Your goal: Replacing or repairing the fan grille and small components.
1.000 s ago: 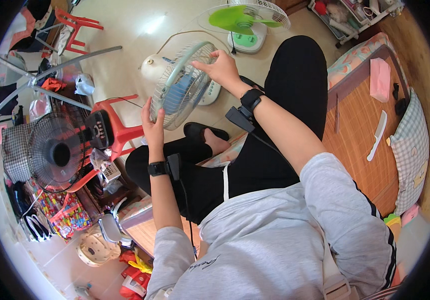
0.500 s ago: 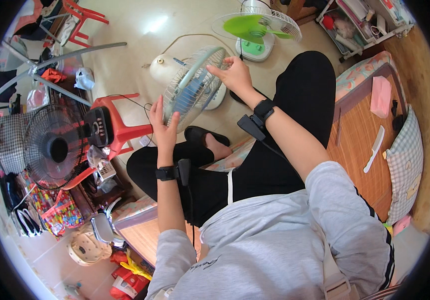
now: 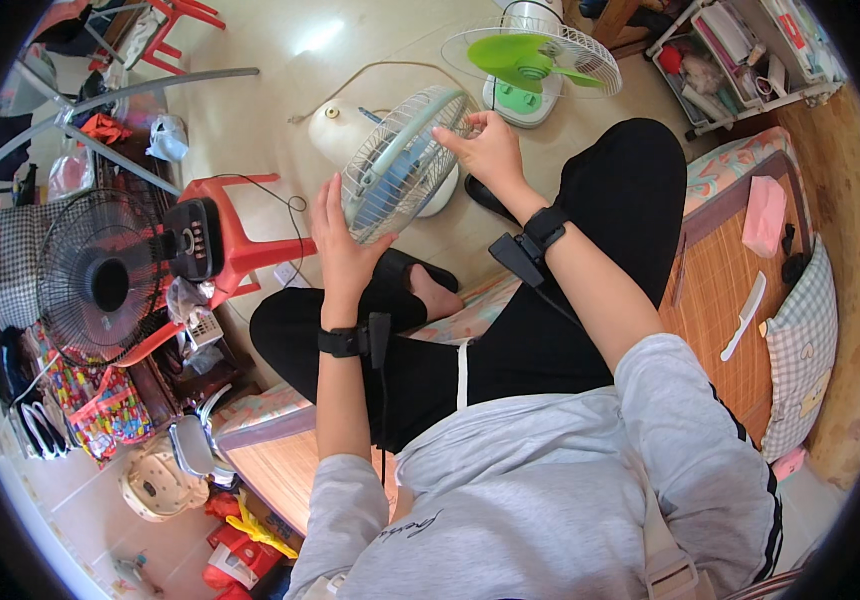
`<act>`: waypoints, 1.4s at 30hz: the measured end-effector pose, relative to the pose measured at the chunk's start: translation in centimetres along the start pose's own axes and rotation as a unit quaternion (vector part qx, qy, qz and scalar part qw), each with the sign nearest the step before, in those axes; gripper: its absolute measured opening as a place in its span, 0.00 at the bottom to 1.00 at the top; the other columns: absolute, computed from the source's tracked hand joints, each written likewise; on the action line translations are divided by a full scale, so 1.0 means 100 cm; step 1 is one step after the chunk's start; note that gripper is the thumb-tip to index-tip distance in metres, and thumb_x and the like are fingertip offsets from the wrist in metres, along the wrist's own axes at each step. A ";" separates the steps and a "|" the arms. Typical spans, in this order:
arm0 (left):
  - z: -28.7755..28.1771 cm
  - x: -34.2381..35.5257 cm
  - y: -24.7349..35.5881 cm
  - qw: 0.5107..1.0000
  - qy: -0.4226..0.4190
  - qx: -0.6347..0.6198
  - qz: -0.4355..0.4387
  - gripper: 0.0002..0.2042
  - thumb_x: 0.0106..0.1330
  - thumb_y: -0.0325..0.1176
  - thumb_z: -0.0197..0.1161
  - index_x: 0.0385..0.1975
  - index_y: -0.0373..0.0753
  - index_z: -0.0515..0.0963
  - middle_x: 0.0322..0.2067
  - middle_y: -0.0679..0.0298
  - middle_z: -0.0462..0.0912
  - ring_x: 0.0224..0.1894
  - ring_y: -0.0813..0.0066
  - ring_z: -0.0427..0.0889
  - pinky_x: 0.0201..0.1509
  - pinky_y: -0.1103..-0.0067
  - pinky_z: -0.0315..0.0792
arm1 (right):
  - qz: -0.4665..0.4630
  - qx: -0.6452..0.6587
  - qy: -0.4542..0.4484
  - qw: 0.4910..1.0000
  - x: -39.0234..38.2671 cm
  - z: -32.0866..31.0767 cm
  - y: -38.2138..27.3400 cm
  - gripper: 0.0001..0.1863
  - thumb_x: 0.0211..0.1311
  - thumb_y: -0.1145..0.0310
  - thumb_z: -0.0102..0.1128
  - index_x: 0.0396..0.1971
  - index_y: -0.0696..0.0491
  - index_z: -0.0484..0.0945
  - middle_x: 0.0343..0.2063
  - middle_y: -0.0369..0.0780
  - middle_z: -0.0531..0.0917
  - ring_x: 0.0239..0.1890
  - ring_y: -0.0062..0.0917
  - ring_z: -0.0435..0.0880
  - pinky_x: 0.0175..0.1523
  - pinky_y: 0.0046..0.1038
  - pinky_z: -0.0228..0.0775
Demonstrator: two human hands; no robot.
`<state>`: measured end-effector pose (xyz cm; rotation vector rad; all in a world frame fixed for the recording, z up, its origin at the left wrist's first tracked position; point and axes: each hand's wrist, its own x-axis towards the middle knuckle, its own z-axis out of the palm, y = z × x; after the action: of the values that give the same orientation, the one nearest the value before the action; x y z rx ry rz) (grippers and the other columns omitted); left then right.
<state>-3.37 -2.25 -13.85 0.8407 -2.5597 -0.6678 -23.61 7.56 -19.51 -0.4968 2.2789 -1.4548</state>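
Note:
A small table fan with a white wire cage (image 3: 420,165), a pale green rim and blue blades (image 3: 390,190) stands tilted in front of my knees. My left hand (image 3: 343,240) holds the near left edge of the cage, its fingers up along the rim and its thumb underneath. At the far right edge, my right hand (image 3: 495,158) grips the cage, thumb on the rim and fingers curled behind the wires. Beside the cage, a cream rounded fan body (image 3: 338,128) with a small knob shows in part on the floor.
A green-bladed fan (image 3: 525,65) stands beyond my right hand. To the left, a black fan (image 3: 110,280) lies beside a red plastic stool (image 3: 240,250). A white storage cart (image 3: 740,70) is at the far right. A knife (image 3: 743,317) lies on the mat near a checked pillow (image 3: 800,350).
My left hand has turned, and its thumb now sits lower under the cage edge. The right hand has shifted slightly right and down along the rim. The whole view has moved a little.

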 end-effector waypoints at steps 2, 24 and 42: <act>0.000 0.001 0.000 1.000 -0.001 -0.024 0.003 0.48 0.32 0.29 0.74 0.59 0.39 0.55 0.52 0.52 0.63 0.55 0.54 0.63 0.58 0.67 0.60 | -0.003 0.004 0.004 1.000 0.002 0.002 0.003 0.39 0.34 0.43 0.68 0.37 0.64 0.72 0.32 0.50 0.79 0.37 0.36 0.79 0.43 0.30 0.70; -0.002 0.002 -0.003 0.998 0.003 -0.056 -0.023 0.46 0.30 0.29 0.75 0.56 0.38 0.59 0.50 0.53 0.66 0.53 0.54 0.66 0.55 0.68 0.64 | 0.048 0.051 -0.040 0.997 0.026 0.004 0.023 0.41 0.35 0.40 0.65 0.36 0.67 0.73 0.30 0.49 0.80 0.34 0.30 0.80 0.40 0.26 0.71; 0.005 0.000 -0.007 0.999 0.019 -0.026 -0.014 0.41 0.34 0.33 0.74 0.53 0.35 0.61 0.46 0.52 0.71 0.49 0.58 0.72 0.51 0.72 0.67 | 0.065 0.057 -0.113 0.990 0.026 -0.015 0.010 0.37 0.45 0.48 0.65 0.44 0.64 0.68 0.40 0.46 0.74 0.42 0.26 0.73 0.45 0.25 0.65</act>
<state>-3.28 -2.63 -14.66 0.8657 -2.4904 -0.7177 -26.74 7.84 -20.17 -0.4460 2.0022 -1.3802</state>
